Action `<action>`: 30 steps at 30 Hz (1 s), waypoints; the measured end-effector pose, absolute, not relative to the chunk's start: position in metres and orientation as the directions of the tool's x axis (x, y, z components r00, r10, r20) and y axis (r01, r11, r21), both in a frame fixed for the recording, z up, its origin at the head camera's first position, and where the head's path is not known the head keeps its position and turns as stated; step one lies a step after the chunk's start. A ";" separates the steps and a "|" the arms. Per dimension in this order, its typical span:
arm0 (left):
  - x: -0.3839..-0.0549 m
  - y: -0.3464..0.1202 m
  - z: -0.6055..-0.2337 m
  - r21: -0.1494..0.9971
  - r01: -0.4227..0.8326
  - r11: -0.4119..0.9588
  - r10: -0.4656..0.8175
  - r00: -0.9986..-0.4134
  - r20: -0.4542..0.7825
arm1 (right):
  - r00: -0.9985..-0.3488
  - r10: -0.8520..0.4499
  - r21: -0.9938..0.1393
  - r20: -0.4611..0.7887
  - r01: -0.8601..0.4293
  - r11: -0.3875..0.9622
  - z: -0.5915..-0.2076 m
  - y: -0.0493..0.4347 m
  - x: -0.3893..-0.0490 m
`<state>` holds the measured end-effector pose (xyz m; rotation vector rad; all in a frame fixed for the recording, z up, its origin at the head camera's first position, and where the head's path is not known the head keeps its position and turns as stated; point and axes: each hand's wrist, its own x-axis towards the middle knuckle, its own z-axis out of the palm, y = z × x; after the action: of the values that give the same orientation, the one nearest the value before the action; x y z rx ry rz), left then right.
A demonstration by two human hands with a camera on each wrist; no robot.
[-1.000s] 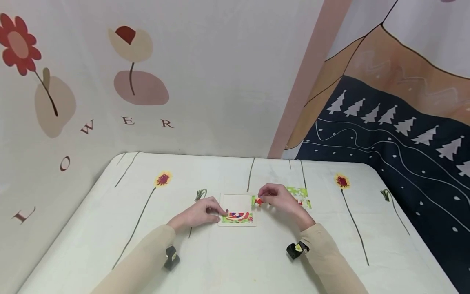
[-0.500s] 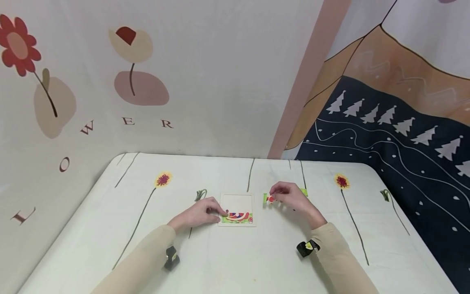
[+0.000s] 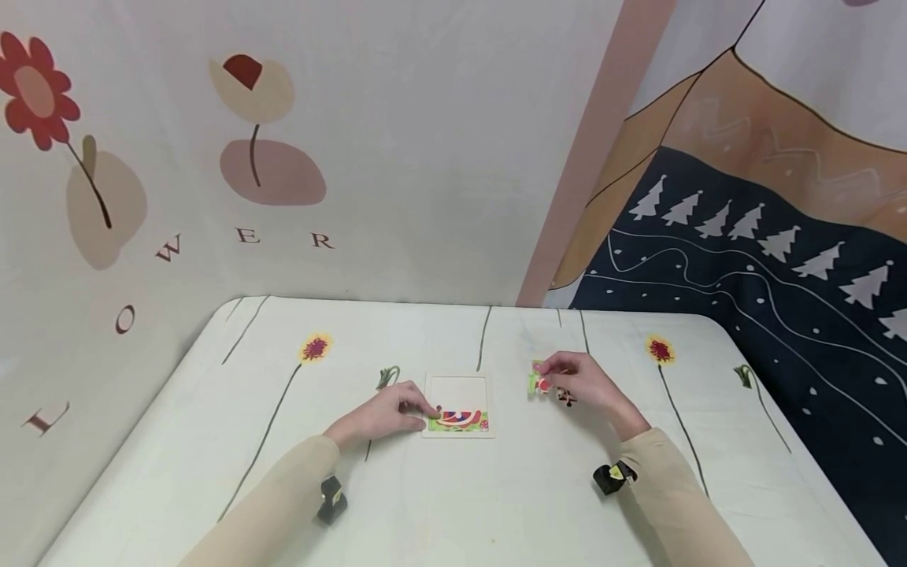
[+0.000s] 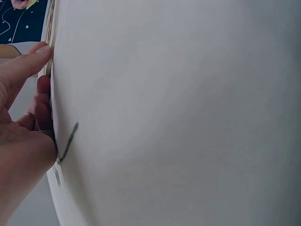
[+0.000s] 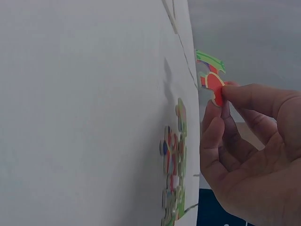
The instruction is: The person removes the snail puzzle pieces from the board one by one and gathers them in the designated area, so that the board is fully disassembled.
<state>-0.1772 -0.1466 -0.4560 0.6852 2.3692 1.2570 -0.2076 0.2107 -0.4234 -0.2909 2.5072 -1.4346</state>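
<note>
A square puzzle tray (image 3: 457,392) lies mid-table, with colourful fruit-patterned pieces (image 3: 460,420) filling its near part. My left hand (image 3: 386,409) rests at the tray's lower left corner, fingertips touching it, as the left wrist view also shows from low down. Between thumb and fingers, my right hand (image 3: 584,386) pinches a green and red puzzle piece (image 5: 215,87), raised off the table in the right wrist view. Loose puzzle pieces (image 5: 170,150) lie on the table beneath that hand. In the head view, the hand partly hides them.
White cloth with printed flowers (image 3: 315,346) covers the table (image 3: 425,496). A pale wall hanging (image 3: 439,157) stands behind it, and a dark one with trees (image 3: 708,260) on the right. Each wrist bears a small black camera (image 3: 612,477).
My right hand has moved right, away from the tray, carrying the puzzle piece over beside the loose pieces. The left hand and the tray have stayed put.
</note>
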 end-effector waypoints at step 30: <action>-0.177 -0.146 -0.455 0.837 0.229 0.498 0.563 -0.819 -0.110 | -0.958 -0.282 -0.754 -0.060 -0.141 0.641 -0.443 0.222 -0.216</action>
<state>-0.1765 -0.1456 -0.4552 0.6596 2.3765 1.2464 -0.2163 0.2221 -0.4434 -0.3496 2.6875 -1.2125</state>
